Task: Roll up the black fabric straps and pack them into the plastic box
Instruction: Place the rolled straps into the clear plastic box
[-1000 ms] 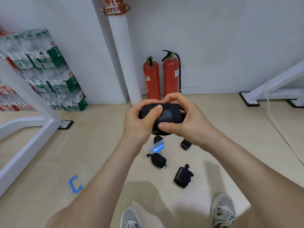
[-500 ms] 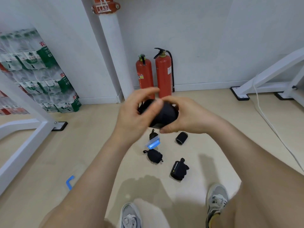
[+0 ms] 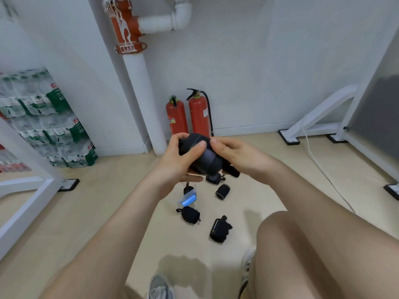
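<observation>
Both hands hold one thick roll of black fabric strap [image 3: 206,155] in mid-air above the floor. My left hand [image 3: 177,160] cups it from the left, thumb across its top. My right hand [image 3: 235,154] pinches the roll's right side, and a loose strap end hangs under that hand. Below on the floor lie several rolled black straps: one [image 3: 222,191] right of centre, one [image 3: 190,214] lower down, one with a label [image 3: 218,229] nearest my feet. A small clear plastic box with a blue lid [image 3: 187,198] lies among them.
Two red fire extinguishers [image 3: 187,116] stand against the wall beside a white pipe [image 3: 142,100]. Stacked packs of water bottles [image 3: 43,117] fill the left. White frame legs [image 3: 319,115] and a white cable [image 3: 323,169] cross the right. My shoes [image 3: 160,288] are at the bottom.
The camera has tilted up, so more wall and pipe show. The hands have turned the roll, now tilted with its end facing lower right, and my right knee has risen into view.
</observation>
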`<state>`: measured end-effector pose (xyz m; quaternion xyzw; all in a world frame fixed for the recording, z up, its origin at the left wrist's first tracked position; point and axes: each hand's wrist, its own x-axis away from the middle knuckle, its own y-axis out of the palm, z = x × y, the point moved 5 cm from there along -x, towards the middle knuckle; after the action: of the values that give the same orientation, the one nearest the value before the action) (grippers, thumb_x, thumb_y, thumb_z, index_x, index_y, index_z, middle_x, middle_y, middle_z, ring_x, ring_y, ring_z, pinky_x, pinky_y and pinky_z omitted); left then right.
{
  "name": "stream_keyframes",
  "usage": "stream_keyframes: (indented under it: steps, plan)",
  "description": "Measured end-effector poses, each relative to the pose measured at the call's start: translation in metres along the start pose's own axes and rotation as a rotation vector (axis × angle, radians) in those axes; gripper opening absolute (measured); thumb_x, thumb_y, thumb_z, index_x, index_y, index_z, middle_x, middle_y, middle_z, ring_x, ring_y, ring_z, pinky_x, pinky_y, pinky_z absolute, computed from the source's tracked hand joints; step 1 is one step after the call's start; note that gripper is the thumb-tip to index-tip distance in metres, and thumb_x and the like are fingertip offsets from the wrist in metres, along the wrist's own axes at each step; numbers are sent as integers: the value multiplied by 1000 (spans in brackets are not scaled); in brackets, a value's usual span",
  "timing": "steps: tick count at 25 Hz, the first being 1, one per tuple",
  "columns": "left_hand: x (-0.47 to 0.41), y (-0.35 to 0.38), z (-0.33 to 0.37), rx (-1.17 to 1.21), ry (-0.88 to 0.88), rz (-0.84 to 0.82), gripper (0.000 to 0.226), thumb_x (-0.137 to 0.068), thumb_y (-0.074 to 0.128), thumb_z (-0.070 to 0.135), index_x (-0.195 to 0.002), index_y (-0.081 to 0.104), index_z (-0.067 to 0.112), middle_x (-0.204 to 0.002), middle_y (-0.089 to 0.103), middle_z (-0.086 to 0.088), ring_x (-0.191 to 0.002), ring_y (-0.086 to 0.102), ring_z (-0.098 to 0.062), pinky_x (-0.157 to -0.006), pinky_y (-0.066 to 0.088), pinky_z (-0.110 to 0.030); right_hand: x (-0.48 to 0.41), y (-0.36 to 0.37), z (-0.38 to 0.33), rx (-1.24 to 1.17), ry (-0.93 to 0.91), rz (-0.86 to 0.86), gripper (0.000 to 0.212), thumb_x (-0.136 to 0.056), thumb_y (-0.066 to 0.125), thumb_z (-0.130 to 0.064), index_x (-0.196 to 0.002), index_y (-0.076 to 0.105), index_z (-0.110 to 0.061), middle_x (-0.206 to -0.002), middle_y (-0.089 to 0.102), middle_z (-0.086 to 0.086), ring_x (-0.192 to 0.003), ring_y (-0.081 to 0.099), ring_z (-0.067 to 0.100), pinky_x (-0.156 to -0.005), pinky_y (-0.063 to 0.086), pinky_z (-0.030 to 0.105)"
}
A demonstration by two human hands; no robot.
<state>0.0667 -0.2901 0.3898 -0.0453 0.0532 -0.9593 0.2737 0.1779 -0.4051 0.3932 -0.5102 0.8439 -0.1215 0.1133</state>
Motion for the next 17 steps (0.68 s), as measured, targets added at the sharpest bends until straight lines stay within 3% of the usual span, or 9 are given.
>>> stream_keyframes:
  steps: [3, 6, 8, 11, 15, 17]
  plan:
    - [-17, -4, 6, -157, 32, 78, 47, -81, 78, 35, -121, 54, 32, -114, 60, 4, -94, 69, -20, -71, 63, -43, -6, 0, 0, 104, 26, -131, 31, -107, 41, -18, -130, 56, -33, -108, 70, -14, -95, 65, -8, -73, 46, 5]
    - [-53, -27, -1, -746, 110, 68, 45, -70, 80, 45, -107, 56, 35, -100, 62, 12, -93, 63, -14, -75, 56, -32, -46, -3, 19, 291, 106, -162, 39, -101, 52, -15, -138, 55, -29, -115, 65, -6, -103, 62, 6, -83, 45, 17]
    - [-88, -49, -28, -979, 70, 115, 45, -70, 73, 55, -103, 52, 33, -94, 61, 14, -87, 61, -14, -74, 54, -35, -90, 7, 50, 401, 193, -232, 41, -98, 56, -22, -139, 54, -27, -116, 65, -4, -93, 64, 11, -84, 49, 28]
    - [-161, -95, -104, -950, -78, 238, 44, -76, 62, 65, -98, 50, 29, -89, 64, 10, -83, 63, -17, -76, 54, -40, -170, 31, 142, 397, 433, -290, 45, -99, 53, -30, -143, 46, -24, -104, 66, 1, -84, 68, 18, -80, 51, 33]
    - [-247, -149, -229, -608, -212, 400, 35, -83, 60, 60, -105, 50, 35, -97, 65, 9, -80, 68, -20, -72, 57, -40, -247, 77, 311, 225, 825, -226, 55, -102, 47, -34, -151, 29, -16, -109, 67, 15, -83, 65, 23, -78, 52, 34]
    - [-264, -163, -272, -418, -285, 413, 29, -88, 64, 48, -111, 52, 36, -104, 63, 10, -81, 69, -15, -63, 58, -34, -261, 98, 365, 122, 951, -180, 61, -100, 51, -35, -152, 25, -15, -119, 62, 17, -92, 64, 25, -86, 53, 38]
